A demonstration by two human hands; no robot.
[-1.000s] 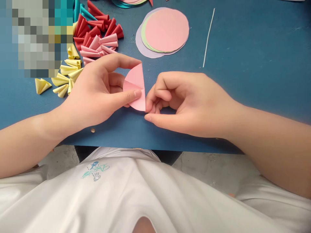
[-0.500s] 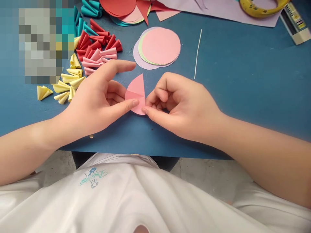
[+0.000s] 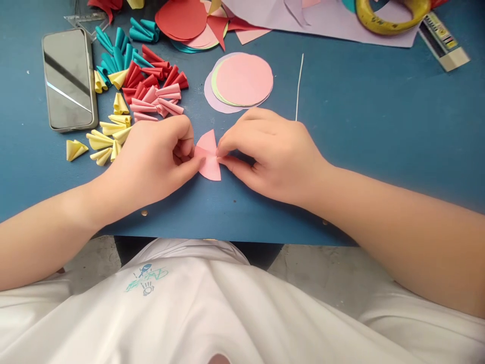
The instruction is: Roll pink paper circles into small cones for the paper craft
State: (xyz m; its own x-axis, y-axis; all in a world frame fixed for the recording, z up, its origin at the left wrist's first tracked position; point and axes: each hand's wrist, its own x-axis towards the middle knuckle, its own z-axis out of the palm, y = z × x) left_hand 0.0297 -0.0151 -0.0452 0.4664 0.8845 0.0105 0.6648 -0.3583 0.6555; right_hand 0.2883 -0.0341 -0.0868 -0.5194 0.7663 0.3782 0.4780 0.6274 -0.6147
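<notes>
A folded pink paper half-circle (image 3: pixel 208 155) sits just above the blue table (image 3: pixel 379 126), pinched between both hands. My left hand (image 3: pixel 155 156) is curled, its thumb and fingers closed on the paper's left edge. My right hand (image 3: pixel 269 151) comes from the right, fingertips pressed together on the paper's straight right edge at its middle. Behind the hands lies a stack of paper circles (image 3: pixel 240 82), pink on top.
Several folded paper cones in red, pink (image 3: pixel 155 86), yellow (image 3: pixel 102 136) and teal lie at the left. A phone (image 3: pixel 68 78) lies far left. A thin white strip (image 3: pixel 299 86), paper scraps, a yellow tape ring (image 3: pixel 390 17) and a small box (image 3: pixel 445 43) sit at the back.
My left index finger has curled down from stretched out, and both hands have closed tighter on the pink paper. The view has tilted up, showing more of the table's far side.
</notes>
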